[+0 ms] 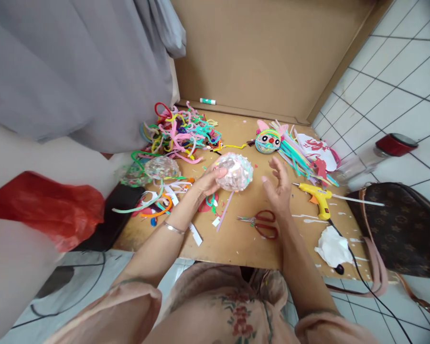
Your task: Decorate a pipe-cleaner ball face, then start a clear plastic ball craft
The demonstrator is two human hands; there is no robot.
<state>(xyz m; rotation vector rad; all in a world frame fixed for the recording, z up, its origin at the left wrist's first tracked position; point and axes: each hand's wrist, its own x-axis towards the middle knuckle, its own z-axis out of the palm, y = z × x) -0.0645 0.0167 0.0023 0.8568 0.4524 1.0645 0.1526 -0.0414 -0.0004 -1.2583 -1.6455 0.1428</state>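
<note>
My left hand (210, 180) grips a clear, bumpy ball (235, 172) flecked with pale colours, its thumb across the near side. The ball is held over the middle of the table. To its right my right hand (277, 186) is raised with fingers apart, holding nothing. Below lie red-handled scissors (265, 224), blades pointing left. A yellow glue gun (320, 198) rests right of my right hand, with a clear glue stick (358, 199) in its back. Behind is a striped, round face (268, 141) with button-like eyes and pink ears.
A heap of coloured pipe cleaners (181, 131) covers the back left, beside another clear bumpy ball (162, 167). A glue stick tube (208, 101) lies at the back. Along the right are a red-lidded bottle (396, 145), a brown handbag (408, 229) and crumpled white tissue (333, 246).
</note>
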